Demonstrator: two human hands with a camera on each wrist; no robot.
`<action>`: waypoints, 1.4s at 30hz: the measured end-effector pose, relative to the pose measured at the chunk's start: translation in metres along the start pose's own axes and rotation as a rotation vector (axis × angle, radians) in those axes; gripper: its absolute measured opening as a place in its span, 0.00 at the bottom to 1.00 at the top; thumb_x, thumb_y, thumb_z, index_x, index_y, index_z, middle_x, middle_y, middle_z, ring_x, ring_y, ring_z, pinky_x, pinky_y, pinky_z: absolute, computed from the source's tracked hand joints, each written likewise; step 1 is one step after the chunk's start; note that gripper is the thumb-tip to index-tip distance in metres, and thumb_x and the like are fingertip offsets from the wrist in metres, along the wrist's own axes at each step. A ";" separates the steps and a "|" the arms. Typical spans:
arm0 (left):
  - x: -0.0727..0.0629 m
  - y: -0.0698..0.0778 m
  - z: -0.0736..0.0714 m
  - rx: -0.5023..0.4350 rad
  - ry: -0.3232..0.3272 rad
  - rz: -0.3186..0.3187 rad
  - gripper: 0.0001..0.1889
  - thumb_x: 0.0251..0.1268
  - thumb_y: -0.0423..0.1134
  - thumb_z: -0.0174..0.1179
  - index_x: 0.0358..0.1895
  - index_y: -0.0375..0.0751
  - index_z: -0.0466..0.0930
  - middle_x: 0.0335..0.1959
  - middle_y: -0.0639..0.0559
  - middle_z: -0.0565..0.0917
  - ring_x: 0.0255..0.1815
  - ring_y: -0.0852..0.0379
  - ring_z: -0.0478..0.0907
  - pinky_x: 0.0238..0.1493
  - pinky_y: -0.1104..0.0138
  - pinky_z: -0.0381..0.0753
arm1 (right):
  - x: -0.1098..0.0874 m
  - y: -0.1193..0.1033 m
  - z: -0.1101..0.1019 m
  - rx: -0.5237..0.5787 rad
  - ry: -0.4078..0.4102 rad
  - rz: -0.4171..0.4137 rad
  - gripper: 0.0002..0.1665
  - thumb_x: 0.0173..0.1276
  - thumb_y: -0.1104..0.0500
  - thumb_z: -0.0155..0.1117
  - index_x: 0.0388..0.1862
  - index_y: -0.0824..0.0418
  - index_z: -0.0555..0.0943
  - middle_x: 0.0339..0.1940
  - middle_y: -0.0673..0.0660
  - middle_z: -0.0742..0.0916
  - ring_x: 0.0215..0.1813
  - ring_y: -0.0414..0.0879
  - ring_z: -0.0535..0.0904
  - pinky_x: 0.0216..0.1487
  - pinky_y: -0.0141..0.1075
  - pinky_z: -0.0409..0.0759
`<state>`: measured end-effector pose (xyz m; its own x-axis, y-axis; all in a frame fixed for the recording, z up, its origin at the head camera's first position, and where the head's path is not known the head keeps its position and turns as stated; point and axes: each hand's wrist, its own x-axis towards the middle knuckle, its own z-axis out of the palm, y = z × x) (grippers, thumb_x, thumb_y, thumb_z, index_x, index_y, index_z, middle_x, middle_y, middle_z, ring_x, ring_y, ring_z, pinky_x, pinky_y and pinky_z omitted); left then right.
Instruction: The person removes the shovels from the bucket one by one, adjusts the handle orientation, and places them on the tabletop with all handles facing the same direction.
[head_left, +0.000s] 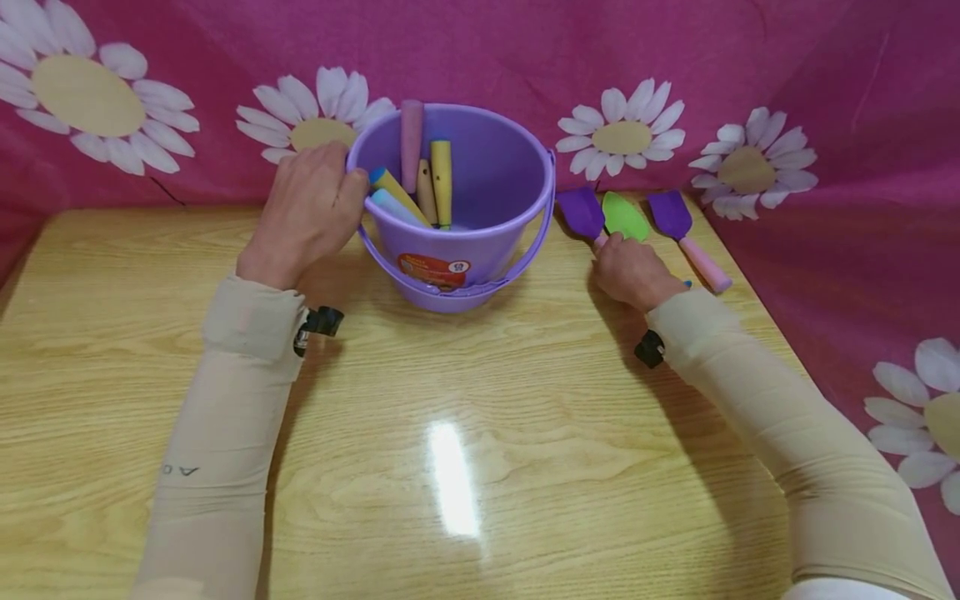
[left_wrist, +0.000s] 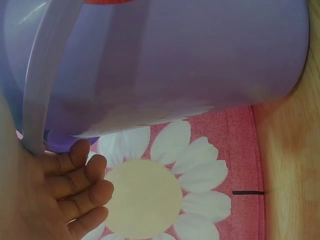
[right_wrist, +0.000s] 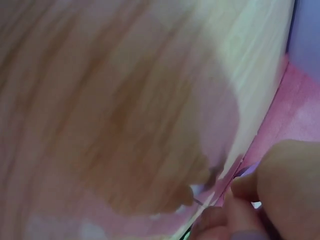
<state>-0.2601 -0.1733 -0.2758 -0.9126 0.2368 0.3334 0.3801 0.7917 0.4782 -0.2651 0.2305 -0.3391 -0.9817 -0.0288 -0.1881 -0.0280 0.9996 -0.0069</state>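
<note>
A purple plastic bucket [head_left: 480, 258] stands on the table, its handle hanging down in front. My left hand [head_left: 307, 208] holds the bucket's rim at the left side; in the left wrist view its curled fingers [left_wrist: 95, 192] show beside the bucket wall. To the right of the bucket, my right hand [head_left: 637, 271] grips the pink handle of a purple toy shovel [head_left: 581, 211] lying on the table. Just beyond that hand lies a green spade head [head_left: 625, 217], its handle mostly hidden. The right wrist view shows the fingers only partly, in shade.
Inside the bucket lean several handles, among them a pink handle [head_left: 411, 146] and a yellow handle [head_left: 442, 179]. A second purple shovel [head_left: 670, 214] with a pink handle lies near the table's right edge. A pink flowered cloth [head_left: 480, 50] hangs behind the wooden table [head_left: 525, 400].
</note>
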 end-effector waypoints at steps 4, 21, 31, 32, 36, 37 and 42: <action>0.000 0.000 0.000 -0.002 0.004 0.001 0.24 0.75 0.49 0.33 0.45 0.33 0.75 0.39 0.38 0.77 0.49 0.37 0.74 0.63 0.46 0.66 | -0.002 0.000 0.002 -0.025 -0.003 -0.009 0.29 0.85 0.54 0.28 0.47 0.79 0.70 0.41 0.78 0.82 0.47 0.76 0.83 0.50 0.64 0.83; -0.002 -0.002 0.000 -0.005 0.001 -0.009 0.25 0.75 0.49 0.32 0.46 0.32 0.75 0.40 0.37 0.78 0.51 0.36 0.74 0.66 0.44 0.65 | -0.008 -0.003 0.002 -0.129 -0.055 -0.056 0.27 0.79 0.58 0.38 0.50 0.80 0.76 0.48 0.76 0.84 0.52 0.73 0.84 0.54 0.63 0.83; -0.002 -0.003 0.001 -0.009 0.018 0.013 0.25 0.75 0.48 0.33 0.47 0.31 0.76 0.41 0.37 0.79 0.51 0.35 0.75 0.66 0.44 0.66 | -0.011 -0.002 -0.001 -0.157 -0.011 -0.088 0.31 0.82 0.53 0.36 0.36 0.71 0.84 0.43 0.74 0.88 0.47 0.71 0.86 0.50 0.63 0.84; -0.002 -0.003 0.001 -0.011 0.014 0.011 0.25 0.75 0.48 0.33 0.47 0.31 0.76 0.41 0.37 0.79 0.51 0.36 0.75 0.66 0.45 0.66 | -0.011 -0.001 -0.001 -0.153 -0.008 -0.086 0.31 0.82 0.53 0.35 0.35 0.70 0.83 0.41 0.74 0.88 0.46 0.70 0.87 0.49 0.63 0.84; -0.002 -0.001 0.001 -0.019 -0.003 0.003 0.25 0.75 0.49 0.33 0.48 0.32 0.75 0.41 0.38 0.78 0.52 0.37 0.74 0.67 0.45 0.65 | -0.010 0.000 -0.001 -0.140 0.003 -0.085 0.31 0.81 0.53 0.35 0.33 0.68 0.82 0.38 0.72 0.88 0.43 0.69 0.87 0.48 0.62 0.85; -0.002 -0.001 0.001 -0.018 -0.003 0.004 0.25 0.75 0.49 0.33 0.47 0.33 0.75 0.41 0.38 0.78 0.52 0.37 0.74 0.67 0.45 0.65 | -0.009 0.000 0.000 -0.138 0.008 -0.086 0.31 0.81 0.53 0.35 0.33 0.68 0.82 0.38 0.72 0.89 0.43 0.69 0.87 0.48 0.63 0.84; -0.001 0.000 0.001 -0.015 -0.002 0.003 0.25 0.75 0.49 0.33 0.46 0.33 0.75 0.40 0.38 0.78 0.52 0.37 0.74 0.66 0.45 0.65 | -0.007 0.003 0.001 -0.129 0.041 -0.091 0.31 0.82 0.53 0.35 0.35 0.70 0.81 0.40 0.73 0.89 0.44 0.72 0.86 0.49 0.64 0.83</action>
<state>-0.2597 -0.1732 -0.2770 -0.9117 0.2402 0.3334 0.3850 0.7826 0.4891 -0.2584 0.2337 -0.3391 -0.9809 -0.1215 -0.1520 -0.1382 0.9849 0.1046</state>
